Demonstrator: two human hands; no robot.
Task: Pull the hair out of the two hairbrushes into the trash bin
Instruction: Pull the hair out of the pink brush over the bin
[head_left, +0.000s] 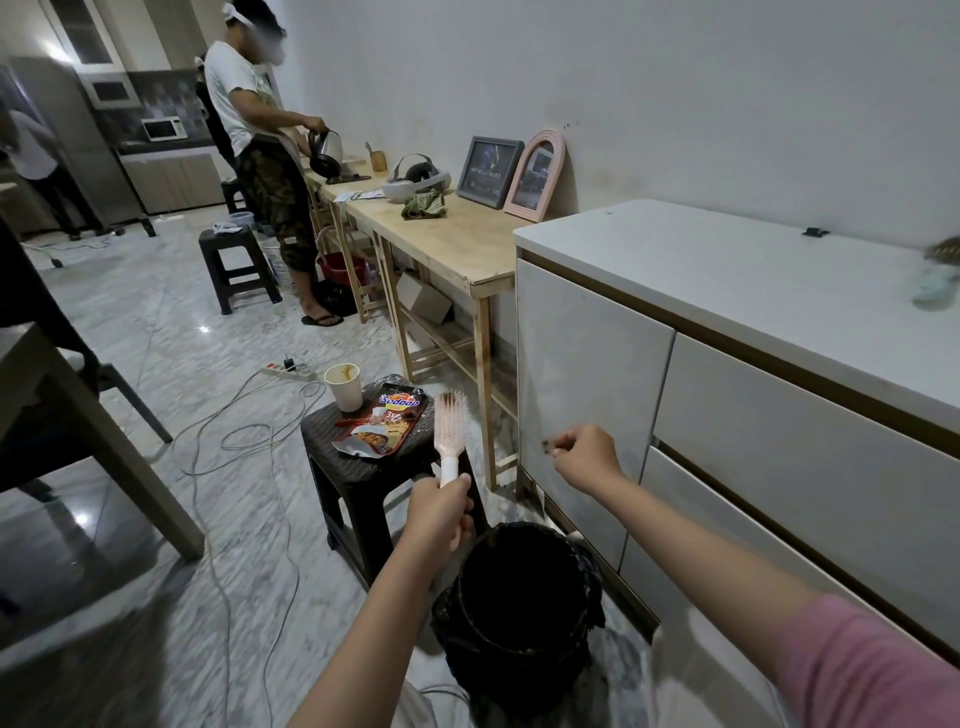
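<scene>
Head view gives me one pink hairbrush, upright, its handle gripped in my left hand. My right hand is beside it, pinching a small dark tuft of hair. A second brush lies blurred on the white table, far off to the right. One black trash bin sits under both hands. Just beyond the left hand, one dark stool carries a cup and a noodle packet.

Bare hands, bare forearms. Right arm: pink sleeve, fine ribbed knit, ends above elbow. Left arm: no sleeve in view.
</scene>
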